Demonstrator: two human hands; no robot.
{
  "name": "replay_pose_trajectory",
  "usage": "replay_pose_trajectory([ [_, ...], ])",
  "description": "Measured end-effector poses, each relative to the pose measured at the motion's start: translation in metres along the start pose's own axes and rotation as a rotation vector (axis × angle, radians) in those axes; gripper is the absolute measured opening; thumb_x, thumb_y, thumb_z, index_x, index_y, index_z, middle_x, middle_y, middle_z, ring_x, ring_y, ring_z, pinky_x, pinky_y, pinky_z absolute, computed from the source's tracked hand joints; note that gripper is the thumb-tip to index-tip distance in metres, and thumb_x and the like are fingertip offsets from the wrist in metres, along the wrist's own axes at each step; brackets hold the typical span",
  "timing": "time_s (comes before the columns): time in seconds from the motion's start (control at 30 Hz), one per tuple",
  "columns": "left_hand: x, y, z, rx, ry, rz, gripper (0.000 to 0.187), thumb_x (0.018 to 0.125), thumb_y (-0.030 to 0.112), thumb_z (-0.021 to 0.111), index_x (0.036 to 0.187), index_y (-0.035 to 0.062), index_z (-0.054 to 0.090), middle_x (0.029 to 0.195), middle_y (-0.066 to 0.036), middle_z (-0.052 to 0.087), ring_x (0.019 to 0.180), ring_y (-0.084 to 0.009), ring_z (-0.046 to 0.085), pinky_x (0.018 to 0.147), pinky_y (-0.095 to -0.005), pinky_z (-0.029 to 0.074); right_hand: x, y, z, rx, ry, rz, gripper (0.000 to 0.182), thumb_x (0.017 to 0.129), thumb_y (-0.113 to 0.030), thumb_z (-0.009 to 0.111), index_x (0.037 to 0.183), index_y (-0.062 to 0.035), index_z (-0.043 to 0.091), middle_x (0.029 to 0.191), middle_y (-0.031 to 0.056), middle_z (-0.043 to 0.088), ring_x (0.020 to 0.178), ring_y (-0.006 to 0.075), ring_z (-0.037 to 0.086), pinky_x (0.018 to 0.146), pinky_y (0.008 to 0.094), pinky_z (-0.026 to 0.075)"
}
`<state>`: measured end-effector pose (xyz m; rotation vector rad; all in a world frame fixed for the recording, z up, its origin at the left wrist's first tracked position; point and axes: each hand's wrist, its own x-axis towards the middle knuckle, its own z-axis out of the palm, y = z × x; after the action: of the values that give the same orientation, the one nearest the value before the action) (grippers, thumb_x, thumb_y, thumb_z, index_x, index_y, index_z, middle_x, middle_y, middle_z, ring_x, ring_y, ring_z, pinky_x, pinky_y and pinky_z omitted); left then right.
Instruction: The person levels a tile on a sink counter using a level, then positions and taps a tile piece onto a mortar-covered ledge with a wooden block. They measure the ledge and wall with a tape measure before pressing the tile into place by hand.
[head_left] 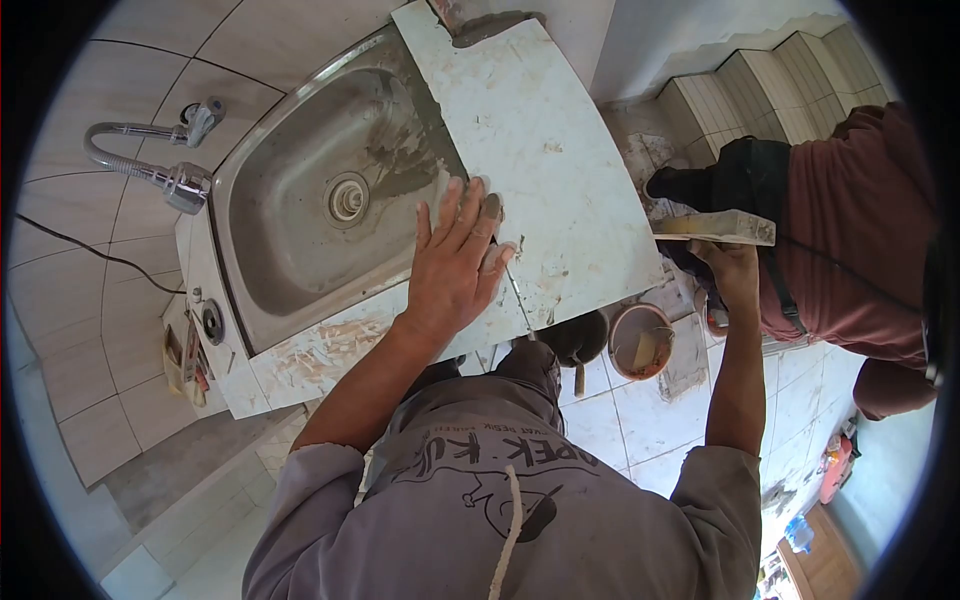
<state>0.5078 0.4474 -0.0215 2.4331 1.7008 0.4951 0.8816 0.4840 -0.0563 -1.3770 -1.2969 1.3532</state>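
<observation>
You are looking straight down over your own grey shirt at a small counter with a steel sink (310,215) set into it. Your left hand (455,265) lies flat with its fingers spread apart, pressing on the near corner of a large pale tile (530,140) that rests across the right side of the counter and overhangs the sink's right rim. The tile's surface is smeared and speckled with dried mortar. The sink basin holds no water; a grey smear of cement runs across its bottom beside the round drain (347,197). A chrome tap (185,185) with a flexible hose sits at the sink's left edge, by the tiled wall. Your right hand (728,262) is off the counter's right edge, fingers closed together around a long flat piece (715,227), pale and mortar-stained, held roughly level. Behind it stands another person in a dark red shirt (850,230). On the floor below the counter's right edge sits a small round bucket (640,340) holding mortar and what looks like a trowel blade, with a dark bucket (580,338) just beside it whose contents you cannot make out.
</observation>
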Motion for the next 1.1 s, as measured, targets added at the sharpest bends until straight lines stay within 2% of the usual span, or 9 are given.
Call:
replay_pose_trajectory([
  [0.17,-0.001,0.004,-0.004,0.001,-0.101,0.079,0.049,0.095,0.030,0.053,0.136,0.0028,0.049,0.150,-0.018,0.036,0.141,-0.0337,0.029,0.111,-0.0611,0.016,-0.012,-0.017,0.002,-0.114,0.084,-0.015,0.022,0.081,-0.006,0.069,0.101,0.0035,0.067,0.095,0.0045,0.068,0.085,0.0120,0.061,0.080,0.0249,0.046],
  [0.37,-0.006,0.001,-0.004,-0.023,-0.092,0.139,0.043,0.096,0.028,0.051,0.129,0.0002,0.053,0.148,-0.016,0.038,0.141,-0.0298,0.031,0.113,-0.0574,0.017,-0.018,-0.010,-0.002,-0.127,0.183,-0.046,0.026,0.081,-0.012,0.072,0.101,0.0040,0.068,0.091,0.0040,0.069,0.084,0.0117,0.061,0.079,0.0245,0.046],
  [0.4,-0.006,0.001,-0.005,-0.005,-0.078,0.155,0.039,0.096,0.028,0.052,0.125,0.0010,0.056,0.147,-0.015,0.040,0.141,-0.0282,0.031,0.113,-0.0568,0.016,-0.018,-0.010,-0.002,-0.100,0.197,-0.035,0.026,0.080,-0.011,0.072,0.101,0.0040,0.068,0.092,0.0042,0.069,0.084,0.0117,0.062,0.078,0.0244,0.047],
  [0.57,-0.007,0.001,-0.004,0.002,-0.032,0.162,0.039,0.096,0.028,0.053,0.125,0.0035,0.057,0.146,-0.014,0.042,0.141,-0.0274,0.032,0.113,-0.0578,0.016,-0.022,-0.011,-0.005,-0.107,0.219,-0.018,0.025,0.081,-0.009,0.072,0.101,0.0044,0.068,0.094,0.0053,0.069,0.084,0.0116,0.062,0.078,0.0240,0.048],
  [0.63,-0.005,-0.001,-0.004,-0.003,-0.009,0.166,0.039,0.095,0.028,0.053,0.126,0.0045,0.057,0.145,-0.014,0.043,0.141,-0.0272,0.032,0.113,-0.0587,0.015,-0.022,-0.008,-0.006,-0.103,0.200,-0.006,0.025,0.080,-0.002,0.070,0.104,0.0051,0.067,0.098,0.0071,0.070,0.088,0.0114,0.062,0.081,0.0249,0.047],
  [0.83,0.030,0.001,-0.001,-0.002,-0.003,0.131,0.050,0.095,0.037,0.052,0.132,0.0031,0.051,0.150,-0.015,0.035,0.142,-0.0348,0.027,0.108,-0.0670,0.014,-0.029,-0.010,-0.004,-0.061,0.260,-0.002,0.025,0.079,-0.002,0.070,0.103,0.0040,0.068,0.098,0.0077,0.070,0.088,0.0125,0.063,0.081,0.0263,0.048],
  [0.9,0.056,-0.005,0.013,0.036,0.090,0.070,0.056,0.096,0.045,0.046,0.135,0.0047,0.048,0.152,-0.016,0.031,0.142,-0.0376,0.024,0.107,-0.0688,0.014,-0.031,-0.008,-0.007,-0.085,0.256,0.009,0.025,0.080,-0.002,0.069,0.104,0.0045,0.067,0.099,0.0084,0.070,0.090,0.0142,0.063,0.083,0.0270,0.047],
  [1.03,0.098,-0.007,0.032,0.121,0.060,0.096,0.061,0.097,0.052,0.039,0.139,0.0083,0.045,0.152,-0.016,0.031,0.142,-0.0365,0.023,0.109,-0.0679,0.012,-0.034,-0.007,-0.003,-0.045,0.284,0.034,0.026,0.080,-0.003,0.070,0.105,0.0051,0.066,0.102,0.0088,0.069,0.092,0.0159,0.063,0.087,0.0281,0.047],
  [1.1,0.106,-0.007,0.037,0.114,0.068,0.136,0.063,0.096,0.056,0.035,0.143,0.0136,0.042,0.154,-0.013,0.029,0.144,-0.0329,0.021,0.110,-0.0666,0.010,-0.036,0.001,-0.005,0.015,0.276,0.042,0.026,0.081,-0.003,0.070,0.105,0.0054,0.067,0.102,0.0084,0.069,0.092,0.0155,0.063,0.086,0.0278,0.046],
])
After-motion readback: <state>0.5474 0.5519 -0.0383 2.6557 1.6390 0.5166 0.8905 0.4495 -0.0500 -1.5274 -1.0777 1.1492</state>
